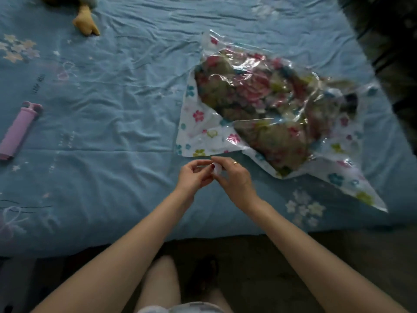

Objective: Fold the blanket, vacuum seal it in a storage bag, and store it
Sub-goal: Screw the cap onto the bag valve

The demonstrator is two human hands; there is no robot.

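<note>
Inspector: Blue bedding covers the bed (126,114), creased, with pale flower prints at its left side and near its front right edge. Report items from the left.

Operator: At the far left, a lilac hand pump (17,129) lies flat on the bed, handle end pointing up and right. At the top left, part of a yellow plush toy (86,22) shows, cut off by the frame edge. Both lie well apart from the bag.

Inspector: State of the hands?

Operator: The left hand (191,176) and right hand (234,177) meet over the front part of the bed, fingers curled. Together they pinch a small white piece (217,169) between the fingertips. Its type cannot be determined; it is small and blurred. A ring (235,163) sits on one finger of the right hand.

Inspector: Location of the task item?

Operator: The storage bag (203,129) lies on the bed to the right of centre, just beyond the hands and not touched by them. It is clear plastic with a flower print, wrinkled, corners spread flat. The blanket (259,96), floral in pink and green, sits bunched inside it.

Inspector: Foreground?

Operator: Bare forearms and knees, over a dark floor (259,267).
</note>
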